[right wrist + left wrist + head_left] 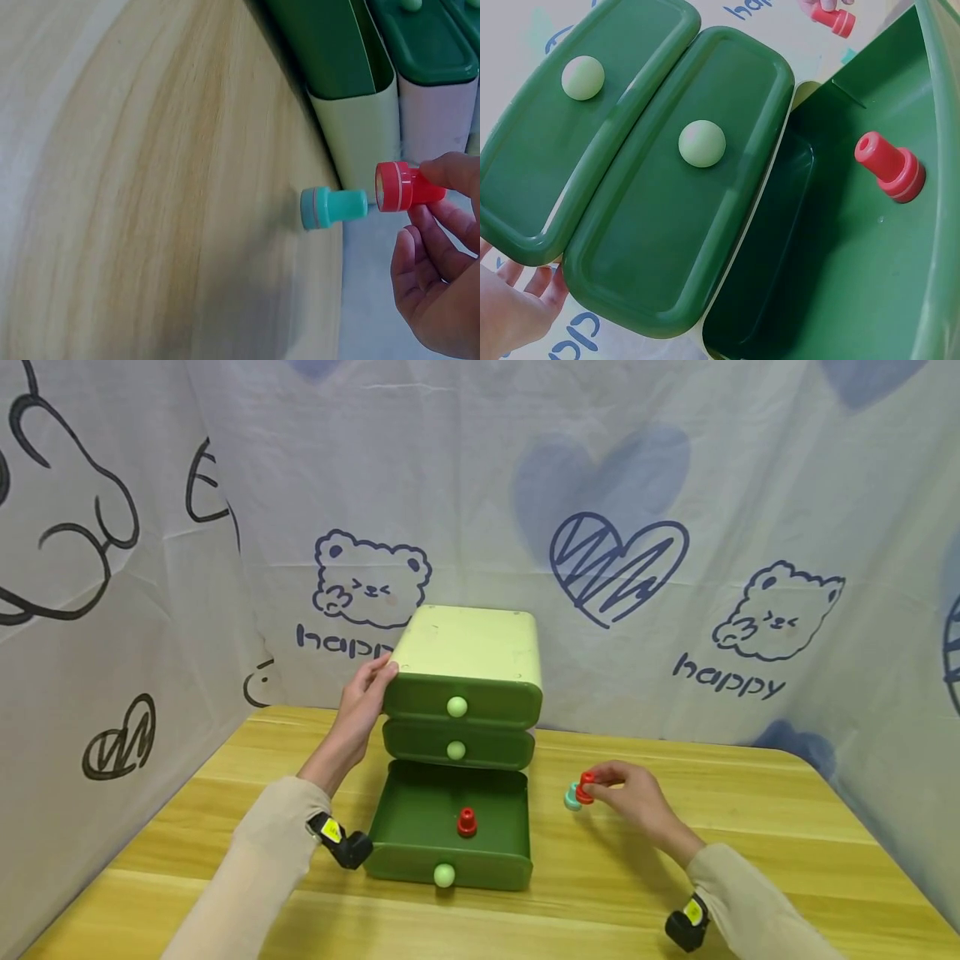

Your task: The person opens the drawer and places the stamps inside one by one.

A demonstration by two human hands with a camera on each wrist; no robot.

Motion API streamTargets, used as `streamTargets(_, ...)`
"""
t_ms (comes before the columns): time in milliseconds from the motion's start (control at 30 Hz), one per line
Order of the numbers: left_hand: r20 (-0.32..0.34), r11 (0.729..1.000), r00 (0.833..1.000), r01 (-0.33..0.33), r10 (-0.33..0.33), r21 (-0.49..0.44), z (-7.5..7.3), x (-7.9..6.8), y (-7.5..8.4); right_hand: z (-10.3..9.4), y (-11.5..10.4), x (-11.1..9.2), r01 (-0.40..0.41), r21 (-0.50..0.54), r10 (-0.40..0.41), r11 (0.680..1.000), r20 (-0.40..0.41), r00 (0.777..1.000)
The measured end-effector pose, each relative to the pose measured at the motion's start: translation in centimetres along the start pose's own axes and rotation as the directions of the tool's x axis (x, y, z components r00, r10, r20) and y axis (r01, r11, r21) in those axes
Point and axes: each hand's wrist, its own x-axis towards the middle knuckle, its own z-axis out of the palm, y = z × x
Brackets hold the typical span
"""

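Observation:
A small green drawer cabinet [465, 643] with a pale yellow-green top stands on the table. Its bottom drawer [487, 868] is pulled out, with one red stamp [467, 823] upright inside. My left hand [363, 697] rests against the cabinet's upper left side, fingers extended along it; in the left wrist view the fingers [540, 289] touch beside the top drawer. To the right of the cabinet, my right hand [633, 797] pinches a second red stamp [401, 186] between thumb and fingers, above the table. A teal stamp [334, 208] stands on the table close by it.
The two upper drawers [495, 743] are closed, each with a round pale knob. The wooden table [720, 810] extends to both sides. Behind it hangs a white cloth [465, 485] printed with bears and hearts, and cloth also covers the left side.

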Motion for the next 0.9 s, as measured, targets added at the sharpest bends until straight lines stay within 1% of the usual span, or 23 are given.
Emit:
streamTargets(367,0.003,1.000,1.000,0.003,-0.003,-0.002,0.0,0.1,0.0,0.5,-1.6,-0.4,0.031,0.000,-0.031,1.000,0.064,0.997)
streamTargets(600,0.000,1.000,1.000,0.003,-0.003,-0.004,0.0,0.0,0.0,0.7,-2.4,-0.7,0.080,0.002,-0.080,0.997,0.111,0.991)
streamTargets(800,0.004,1.000,1.000,-0.001,0.002,-0.009,0.0,0.0,0.0,0.9,-3.1,-0.7,0.092,0.008,-0.092,0.996,0.139,0.986)
streamTargets(900,0.005,1.000,1.000,-0.005,0.006,-0.006,0.0,0.0,0.0,1.0,-3.5,-0.6,0.097,0.006,-0.097,0.995,0.165,0.981)
